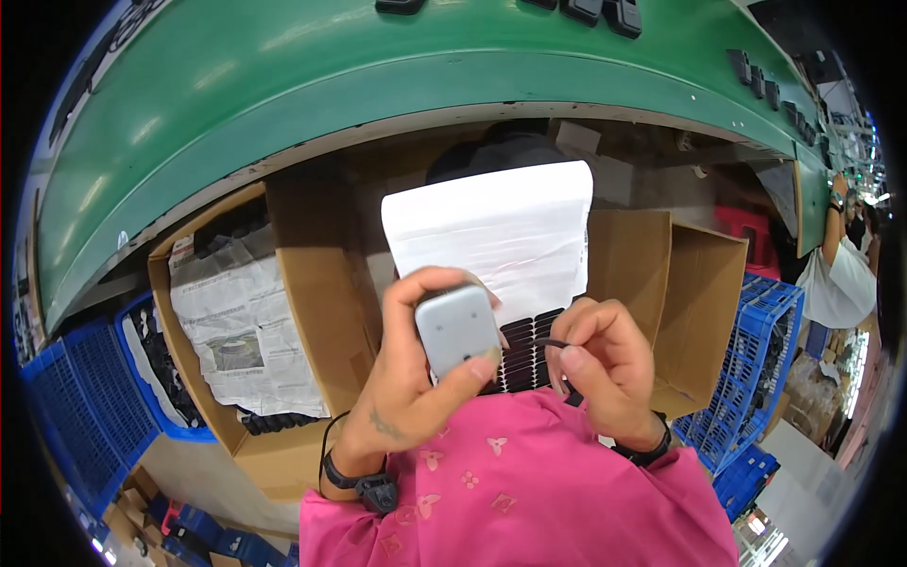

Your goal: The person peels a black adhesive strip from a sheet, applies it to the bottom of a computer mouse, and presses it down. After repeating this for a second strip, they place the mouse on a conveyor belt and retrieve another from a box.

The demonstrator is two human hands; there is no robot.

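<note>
Head view: the left hand [416, 378] is wrapped around a small grey box with rounded corners [458, 331], thumb along its lower right corner and fingers curled over its top and left side, so the hand is closed firmly on it. The box is held upright in front of the chest, above the pink shirt [510, 491]. Just beside it, the right hand [605, 364] has its fingers curled in and pinches a thin black cable [551, 343] between thumb and forefinger; the cable runs toward the box. Behind both hands lies a tray of dark parts [521, 354] covered partly by a white sheet [491, 231]. An open cardboard box lined with newspaper [248, 331] sits to the left, another cardboard box [694, 302] to the right. A green conveyor belt [378, 85] curves across the top, carrying black parts [605, 11]
</note>
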